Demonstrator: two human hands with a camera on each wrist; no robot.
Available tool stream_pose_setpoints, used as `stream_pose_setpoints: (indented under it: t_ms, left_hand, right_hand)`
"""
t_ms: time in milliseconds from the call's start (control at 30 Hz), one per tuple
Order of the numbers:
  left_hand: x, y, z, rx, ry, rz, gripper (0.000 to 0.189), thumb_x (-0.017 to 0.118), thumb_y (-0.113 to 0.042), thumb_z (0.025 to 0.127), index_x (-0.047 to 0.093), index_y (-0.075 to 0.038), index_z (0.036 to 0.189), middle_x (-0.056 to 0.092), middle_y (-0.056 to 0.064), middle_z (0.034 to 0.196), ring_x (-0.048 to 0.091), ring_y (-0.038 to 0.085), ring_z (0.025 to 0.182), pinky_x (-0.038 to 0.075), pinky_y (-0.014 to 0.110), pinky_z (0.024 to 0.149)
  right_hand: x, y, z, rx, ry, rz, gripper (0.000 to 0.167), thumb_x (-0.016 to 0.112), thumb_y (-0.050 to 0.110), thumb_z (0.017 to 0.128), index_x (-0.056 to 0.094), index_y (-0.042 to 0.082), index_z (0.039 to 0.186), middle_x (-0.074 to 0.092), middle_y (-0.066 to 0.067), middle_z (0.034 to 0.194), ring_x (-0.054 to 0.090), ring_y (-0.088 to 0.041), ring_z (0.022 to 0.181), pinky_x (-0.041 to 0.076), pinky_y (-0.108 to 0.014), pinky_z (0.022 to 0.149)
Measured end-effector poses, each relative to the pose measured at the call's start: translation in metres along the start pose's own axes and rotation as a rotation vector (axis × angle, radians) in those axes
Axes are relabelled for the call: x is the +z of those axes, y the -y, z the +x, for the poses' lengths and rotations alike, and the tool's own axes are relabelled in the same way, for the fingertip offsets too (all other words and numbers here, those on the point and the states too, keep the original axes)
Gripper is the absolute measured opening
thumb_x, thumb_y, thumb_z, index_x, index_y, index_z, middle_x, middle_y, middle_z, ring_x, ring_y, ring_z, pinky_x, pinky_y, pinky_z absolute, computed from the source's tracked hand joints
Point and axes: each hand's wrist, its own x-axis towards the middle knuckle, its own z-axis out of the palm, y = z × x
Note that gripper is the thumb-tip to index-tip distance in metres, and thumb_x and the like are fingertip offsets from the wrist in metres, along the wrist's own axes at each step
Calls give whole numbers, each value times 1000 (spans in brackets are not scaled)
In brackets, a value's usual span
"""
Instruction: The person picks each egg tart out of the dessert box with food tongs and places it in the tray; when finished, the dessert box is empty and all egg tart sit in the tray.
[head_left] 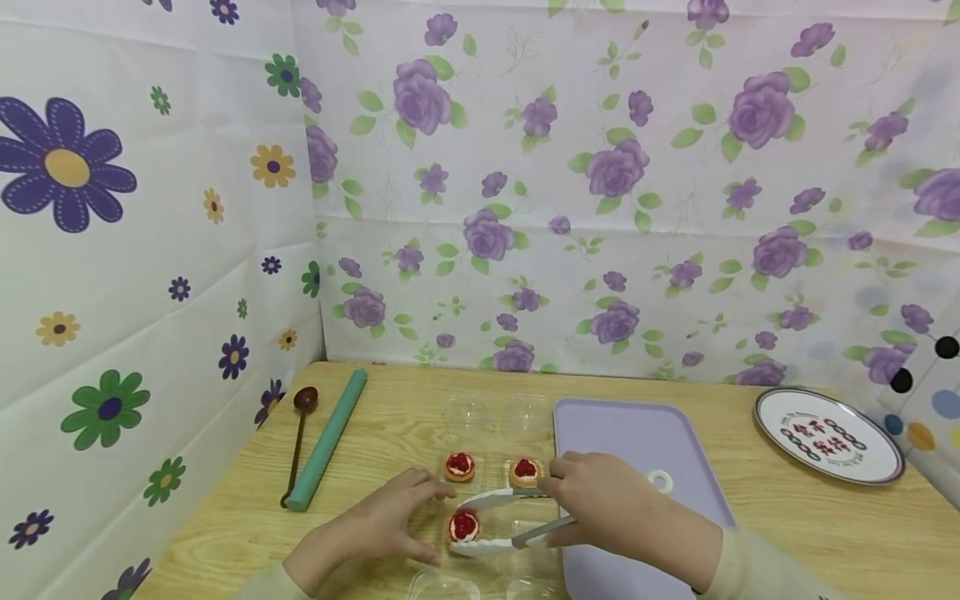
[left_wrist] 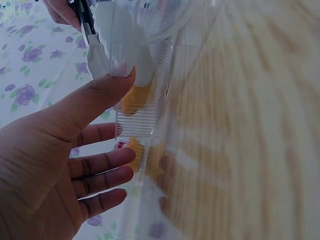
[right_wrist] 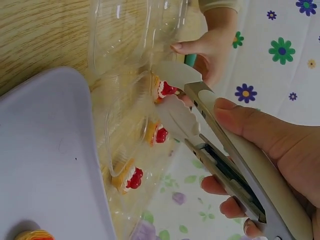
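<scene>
Here we are at the lower middle of the head view, and the action is all around one red-topped tart in the front-left compartment of a clear plastic container. Our right hand grips the tongs, their white tips spread moderately and straddling that tart; whether they actually squeeze it, we cannot tell. Our left hand holds nothing, thumb and fingers spread wide at the container's left side.

Up behind, the two back tarts sit side by side, one per compartment. To the right lies the lavender tray with a white ring on it; at the far right rests the printed plate. Over at centre left, a dark spoon and a teal roll lie on the desk.

The step in hand, we judge, is seating the front tart with the tongs, though a pick-up could look the same. If it is seating, the next move calls for easing the tips apart, then clearing the crust without nudging it, left hand ready to steady the container.
</scene>
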Motion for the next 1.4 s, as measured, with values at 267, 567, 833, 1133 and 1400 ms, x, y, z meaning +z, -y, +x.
stream_pose_setpoints:
  t_ms: [267, 567, 833, 1133, 1400]
  left_hand:
    - [1, 2, 0, 1, -1, -8, 71, 79, -50, 72, 54, -20, 132, 55, -6, 120, 50, 12, 113, 48, 33, 96]
    - [2, 1, 1, 6, -5, 0, 72, 79, -50, 72, 54, -18, 132, 56, -4, 122, 50, 13, 115, 47, 34, 98]
    - [1, 1, 1, 4, 0, -27, 68, 79, -48, 73, 55, -18, 130, 55, -4, 121, 50, 13, 113, 48, 34, 97]
    - [1, 1, 1, 6, 7, -38, 69, 79, -46, 74, 55, -16, 130, 55, -3, 120, 51, 15, 113, 47, 33, 96]
    - [1, 2, 1, 0, 16, -46, 70, 80, -45, 73, 54, -17, 131, 55, -5, 118, 51, 14, 111, 47, 33, 96]
  right_hand:
    - [-3, -8, -13, 33, -54, 32, 51, 73, 54, 75, 70, 16, 108, 58, 8, 82, 48, -4, 69, 46, -20, 59]
    - [-10, -17, -29, 89, -129, 79, 53, 73, 52, 77, 69, 14, 113, 61, 8, 89, 53, -5, 74, 50, -22, 63]
    - [-10, -27, -47, 137, -225, 102, 53, 73, 54, 76, 71, 15, 111, 63, 11, 93, 60, -7, 81, 53, -24, 66]
    - [-8, -39, -71, 197, -240, 79, 56, 69, 60, 76, 71, 17, 112, 61, 13, 92, 55, -1, 74, 48, -22, 58]
    - [0, -48, -92, 232, -193, 103, 62, 62, 66, 76, 71, 16, 112, 60, 14, 92, 46, 5, 70, 42, -20, 56]
